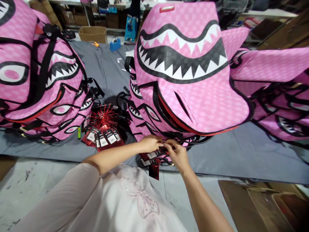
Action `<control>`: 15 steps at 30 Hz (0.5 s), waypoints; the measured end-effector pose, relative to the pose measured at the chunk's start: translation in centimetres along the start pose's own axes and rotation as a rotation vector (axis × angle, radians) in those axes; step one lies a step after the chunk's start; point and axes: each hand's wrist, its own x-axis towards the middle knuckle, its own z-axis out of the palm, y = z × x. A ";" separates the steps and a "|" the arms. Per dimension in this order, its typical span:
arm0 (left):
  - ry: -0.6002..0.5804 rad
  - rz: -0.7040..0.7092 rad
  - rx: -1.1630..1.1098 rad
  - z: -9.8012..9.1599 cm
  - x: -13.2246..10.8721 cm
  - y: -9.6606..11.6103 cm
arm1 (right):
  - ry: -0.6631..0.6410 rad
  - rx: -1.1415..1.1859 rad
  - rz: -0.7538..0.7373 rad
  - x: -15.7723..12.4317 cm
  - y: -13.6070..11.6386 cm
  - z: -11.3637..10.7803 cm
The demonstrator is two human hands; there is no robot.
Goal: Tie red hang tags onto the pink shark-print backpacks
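My left hand (152, 143) and my right hand (177, 154) meet at the front edge of a pink backpack (205, 93) with a shark-mouth print. Both hands are closed in a pinch, fingertips almost touching, on what looks like the thin red string of a hang tag. Black and red hang tags (152, 156) with white labels dangle just beneath my fingers. The exact grip is too small to make out. Left of my hands, a bunch of hang tags (103, 141) lies with its red strings (102, 116) fanned out.
More pink backpacks are piled at the left (65, 109) and right (272, 67) on the grey-covered table (103, 67). A green lighter-like object (79, 133) lies by the tags. Farther back are a blue tape dispenser (115, 44), an orange item (95, 44) and a cardboard box (93, 34).
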 end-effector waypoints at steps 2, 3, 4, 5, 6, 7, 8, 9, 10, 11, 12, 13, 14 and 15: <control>-0.028 -0.004 -0.054 -0.3 0.0 -0.2 | -0.012 -0.004 -0.007 0.0 0.0 -0.1; -0.001 -0.009 -0.032 -0.3 0.0 -0.2 | -0.015 -0.004 -0.009 0.0 0.0 -0.1; 0.037 -0.013 0.007 -0.4 0.0 -0.2 | -0.015 -0.002 -0.009 0.0 0.1 -0.1; 0.070 -0.011 0.038 -0.4 -0.1 -0.2 | -0.011 0.003 -0.005 0.0 0.2 -0.1; 0.076 -0.003 0.043 -0.4 -0.2 -0.1 | -0.005 0.009 0.002 0.0 0.2 0.0; 0.057 0.004 0.025 -0.4 -0.3 0.0 | 0.000 0.013 0.011 -0.1 0.3 0.0; 0.022 0.008 0.001 -0.4 -0.3 0.1 | 0.001 0.015 0.018 -0.1 0.4 0.0; -0.008 0.007 -0.013 -0.3 -0.4 0.3 | -0.002 0.013 0.021 -0.1 0.5 0.1; -0.015 -0.003 -0.005 -0.3 -0.4 0.4 | -0.008 0.010 0.020 -0.1 0.5 0.1; 0.001 -0.022 0.024 -0.2 -0.4 0.6 | -0.013 0.006 0.018 -0.2 0.6 0.2; 0.033 -0.045 0.065 -0.1 -0.4 0.7 | -0.014 0.002 0.016 -0.2 0.6 0.2; 0.067 -0.061 0.101 -0.1 -0.4 0.7 | -0.012 -0.002 0.019 -0.3 0.7 0.2; 0.082 -0.063 0.119 0.0 -0.3 0.7 | -0.006 -0.008 0.024 -0.3 0.8 0.2; 0.071 -0.051 0.116 0.0 -0.2 0.6 | 0.004 -0.014 0.031 -0.3 0.8 0.2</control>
